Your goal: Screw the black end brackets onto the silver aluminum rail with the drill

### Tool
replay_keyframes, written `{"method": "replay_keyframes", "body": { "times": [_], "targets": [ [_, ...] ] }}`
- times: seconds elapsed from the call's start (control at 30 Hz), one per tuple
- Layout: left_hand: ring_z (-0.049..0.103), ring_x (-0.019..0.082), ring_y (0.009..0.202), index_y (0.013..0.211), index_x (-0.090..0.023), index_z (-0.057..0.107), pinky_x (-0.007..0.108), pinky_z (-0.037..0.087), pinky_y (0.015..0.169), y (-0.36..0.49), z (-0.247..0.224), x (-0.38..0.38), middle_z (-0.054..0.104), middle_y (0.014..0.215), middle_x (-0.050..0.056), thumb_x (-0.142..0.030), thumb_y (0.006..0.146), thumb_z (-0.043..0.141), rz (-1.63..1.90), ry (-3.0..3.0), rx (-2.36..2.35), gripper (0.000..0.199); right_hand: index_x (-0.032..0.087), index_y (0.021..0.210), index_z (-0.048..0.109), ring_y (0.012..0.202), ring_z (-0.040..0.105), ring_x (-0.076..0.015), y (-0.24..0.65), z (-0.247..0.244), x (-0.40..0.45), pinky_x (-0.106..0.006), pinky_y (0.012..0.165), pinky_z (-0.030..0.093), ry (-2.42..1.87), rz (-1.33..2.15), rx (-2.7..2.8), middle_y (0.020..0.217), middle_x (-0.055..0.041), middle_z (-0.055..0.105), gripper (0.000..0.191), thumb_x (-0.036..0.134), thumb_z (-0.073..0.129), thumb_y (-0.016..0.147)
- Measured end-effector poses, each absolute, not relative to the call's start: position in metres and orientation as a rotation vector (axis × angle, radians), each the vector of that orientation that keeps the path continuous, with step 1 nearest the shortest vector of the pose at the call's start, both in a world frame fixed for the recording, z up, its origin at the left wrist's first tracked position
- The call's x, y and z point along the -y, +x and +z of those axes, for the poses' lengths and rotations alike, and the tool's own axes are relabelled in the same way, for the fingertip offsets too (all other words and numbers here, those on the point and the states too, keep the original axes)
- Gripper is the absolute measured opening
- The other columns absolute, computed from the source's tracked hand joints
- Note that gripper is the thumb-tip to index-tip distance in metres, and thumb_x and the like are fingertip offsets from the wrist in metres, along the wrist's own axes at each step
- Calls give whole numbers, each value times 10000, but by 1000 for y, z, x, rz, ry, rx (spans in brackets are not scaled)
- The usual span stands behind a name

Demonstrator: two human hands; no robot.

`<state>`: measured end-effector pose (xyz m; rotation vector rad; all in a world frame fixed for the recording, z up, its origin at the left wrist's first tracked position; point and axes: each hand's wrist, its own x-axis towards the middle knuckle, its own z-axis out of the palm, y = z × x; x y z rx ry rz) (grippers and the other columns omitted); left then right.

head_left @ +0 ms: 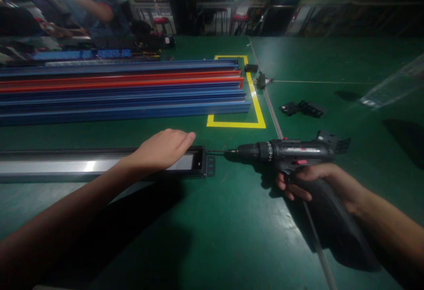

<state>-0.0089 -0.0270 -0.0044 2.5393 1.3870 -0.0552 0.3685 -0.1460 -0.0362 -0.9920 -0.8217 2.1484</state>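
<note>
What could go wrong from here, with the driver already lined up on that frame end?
The long bit of the power drill might slip: it meets the black-edged frame near a corner, and the left hand lies just behind that end.
The frame may shift or twist under push, since only the left hand is seen steadying it and its far end is out of view.
The right hand could tilt the drill, perhaps spoiling the bit's alignment.

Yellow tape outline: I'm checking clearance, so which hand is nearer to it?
Left. The left hand lies over the dark frame, just outside the outline's near left corner; the right hand grips the drill, farther off.
</note>
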Motion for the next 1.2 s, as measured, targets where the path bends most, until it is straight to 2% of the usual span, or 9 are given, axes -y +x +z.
{"method": "replay_keyframes", "body": {
  "times": [0.63,1.2],
  "targets": [
    [692,281,962,972,-192,715,400,489,833,-13,-9,24,766,1029,118,-475,1051,217,-57,2589,-1358,579,78,970,814,531,538,-119,364,-32,147,-341,750,558,-1067,2107,819,859,-121,765,329,270,640,768],
    [684,274,964,939,-172,699,390,461,824,-10,-6,26,764,1044,115,-500,1072,186,-34,2532,-1394,623,64,962,821,536,571,-112,362,-29,146,-317,745,569,-1076,2106,785,882,-136,785,323,258,666,756]
  ]
}}
